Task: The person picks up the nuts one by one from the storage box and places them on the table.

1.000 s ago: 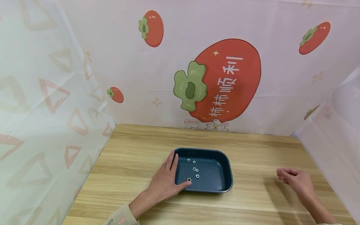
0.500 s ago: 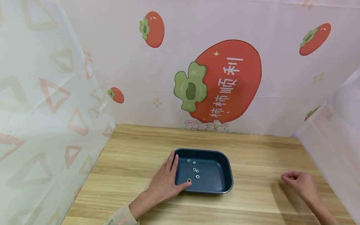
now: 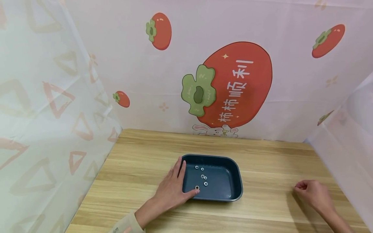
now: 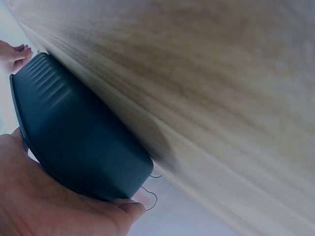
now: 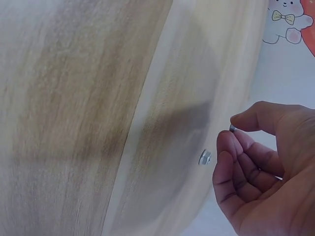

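Note:
In the head view a dark blue rectangular tray (image 3: pixel 220 184) sits on the table with several small metal nuts (image 3: pixel 205 183) on its floor. My left hand (image 3: pixel 172 187) rests on its left front corner, fingers straight along the left rim and thumb across the front rim. A yellowish nut (image 3: pixel 197 187) lies by the thumb tip. At the right, low over the table, my right hand (image 3: pixel 316 194) pinches a small metal nut (image 5: pixel 233 128) between thumb and index finger, mostly covered by the fingertips. Beside those fingers, a flanged nut (image 5: pixel 204 157) lies on the wood.
The wooden table (image 3: pixel 140 155) meets a white printed cloth wall (image 3: pixel 151 71) at the back. More cloth closes off the left and right sides. A stretch of table separates the tray from the right hand.
My right hand has moved slightly right and toward me, its fingers now drawn together lower over the table. My left hand and the tray stay in place.

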{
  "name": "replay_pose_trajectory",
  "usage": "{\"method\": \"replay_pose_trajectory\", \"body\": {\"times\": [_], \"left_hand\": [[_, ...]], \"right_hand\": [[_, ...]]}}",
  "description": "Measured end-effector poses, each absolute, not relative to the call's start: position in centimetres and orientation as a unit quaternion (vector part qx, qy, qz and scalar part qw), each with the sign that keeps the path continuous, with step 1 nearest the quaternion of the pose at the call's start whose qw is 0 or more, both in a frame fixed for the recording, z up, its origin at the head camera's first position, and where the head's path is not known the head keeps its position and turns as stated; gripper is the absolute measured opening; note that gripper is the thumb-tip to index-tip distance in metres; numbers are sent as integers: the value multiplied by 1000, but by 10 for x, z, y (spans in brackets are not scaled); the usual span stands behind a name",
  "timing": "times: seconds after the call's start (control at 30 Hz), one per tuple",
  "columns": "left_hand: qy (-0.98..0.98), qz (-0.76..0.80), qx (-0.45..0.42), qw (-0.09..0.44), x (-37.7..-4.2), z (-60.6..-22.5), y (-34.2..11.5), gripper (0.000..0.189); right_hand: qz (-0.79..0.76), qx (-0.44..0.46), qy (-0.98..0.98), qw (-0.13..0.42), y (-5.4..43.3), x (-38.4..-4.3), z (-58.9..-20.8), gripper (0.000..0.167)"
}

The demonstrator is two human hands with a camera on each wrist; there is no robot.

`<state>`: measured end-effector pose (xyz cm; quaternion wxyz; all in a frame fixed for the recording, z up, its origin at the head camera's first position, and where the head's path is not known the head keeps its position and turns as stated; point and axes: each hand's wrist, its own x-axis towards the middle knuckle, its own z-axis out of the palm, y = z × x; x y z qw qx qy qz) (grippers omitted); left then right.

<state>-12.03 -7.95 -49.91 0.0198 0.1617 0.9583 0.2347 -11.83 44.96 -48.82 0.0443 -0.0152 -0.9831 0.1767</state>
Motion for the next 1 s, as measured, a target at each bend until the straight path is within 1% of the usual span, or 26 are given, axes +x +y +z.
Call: {"method": "replay_pose_trajectory", "body": {"times": [0.17,0.43,0.67,1.0], "left_hand": [[959,231,163,20,-120,-500,-79,116],[958,234,163,19,-120,-500,-79,116],[958,235,161,22,-119,-499,-80,117],[958,237,162,21,-120,-498,-80,117]], "right_hand": [[168,-12,-985,29,451,-117,-490,10],[161,-10,-987,25,454,-116,-492,9],[154,0,-988,2,457,-117,-493,8],[150,3,-989,0,457,-118,-491,10]]}}
